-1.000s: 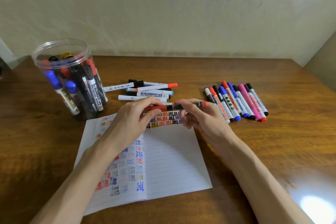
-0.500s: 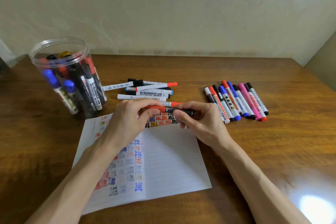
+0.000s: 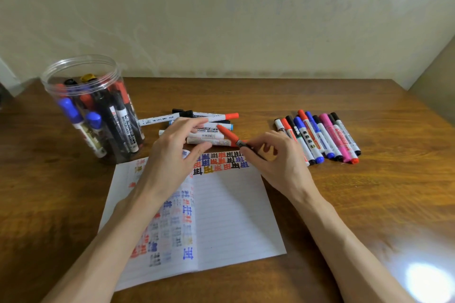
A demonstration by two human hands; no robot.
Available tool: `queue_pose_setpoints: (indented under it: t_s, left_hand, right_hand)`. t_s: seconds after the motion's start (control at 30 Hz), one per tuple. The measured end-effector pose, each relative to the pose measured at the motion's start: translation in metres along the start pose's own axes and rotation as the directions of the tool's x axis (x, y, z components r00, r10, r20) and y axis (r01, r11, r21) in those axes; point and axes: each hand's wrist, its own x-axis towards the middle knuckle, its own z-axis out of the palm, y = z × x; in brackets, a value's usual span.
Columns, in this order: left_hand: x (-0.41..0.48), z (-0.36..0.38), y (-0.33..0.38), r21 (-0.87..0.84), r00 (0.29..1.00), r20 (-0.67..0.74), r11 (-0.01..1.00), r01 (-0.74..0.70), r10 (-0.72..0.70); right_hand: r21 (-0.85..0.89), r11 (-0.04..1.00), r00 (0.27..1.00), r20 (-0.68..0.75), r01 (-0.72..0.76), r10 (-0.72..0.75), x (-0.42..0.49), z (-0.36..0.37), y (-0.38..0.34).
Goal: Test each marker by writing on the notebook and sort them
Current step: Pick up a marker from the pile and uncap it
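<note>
My right hand (image 3: 278, 157) pinches a marker (image 3: 234, 139) with a red cap and a dark body, its capped end pointing up-left over the notebook's top edge. My left hand (image 3: 177, 150) hovers just left of it with fingers apart, holding nothing. The open notebook (image 3: 229, 216) lies under both hands, with rows of coloured test marks along the top and down the left page. A loose pile of markers (image 3: 209, 128) lies behind the hands. A tidy row of markers (image 3: 320, 138) lies to the right.
A clear plastic jar (image 3: 91, 106) with several markers stands at the left. The wooden table (image 3: 369, 192) runs back to a pale wall. A bright light glare sits at the lower right.
Both hands held the marker level; now my left hand has let go and opened. My right hand alone holds it, tilted with the red cap up-left.
</note>
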Motion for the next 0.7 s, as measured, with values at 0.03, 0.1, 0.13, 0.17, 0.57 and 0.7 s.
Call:
queue_pose_setpoints:
  t_s: [0.03,0.1,0.13,0.17,0.57,0.7]
  left_hand:
    - [0.001,0.000,-0.004,0.038,1.000,-0.024,0.999,0.015,-0.014]
    - [0.002,-0.001,-0.010,0.120,0.998,-0.036,0.992,0.049,-0.045]
    - [0.002,-0.001,-0.012,0.151,0.998,-0.030,0.987,0.061,-0.057]
    - [0.003,0.000,-0.013,0.173,0.998,-0.020,0.983,0.069,-0.066]
    - [0.005,0.005,-0.014,0.222,0.992,0.019,0.968,0.114,-0.121]
    - [0.005,0.004,-0.017,0.261,0.982,0.028,0.950,0.173,-0.187]
  right_hand:
    - [-0.034,0.999,0.999,-0.037,-0.040,0.039,0.001,-0.002,0.003]
    - [-0.137,0.985,0.988,-0.129,-0.108,0.090,0.002,-0.003,0.011]
    - [-0.191,0.972,0.980,-0.172,-0.136,0.104,0.002,-0.003,0.015]
    - [-0.235,0.958,0.971,-0.208,-0.164,0.115,0.003,-0.003,0.018]
    - [-0.400,0.855,0.922,-0.330,-0.331,0.202,0.011,0.004,0.030]
    - [-0.399,0.854,0.926,-0.306,-0.335,0.220,0.010,0.003,0.029]
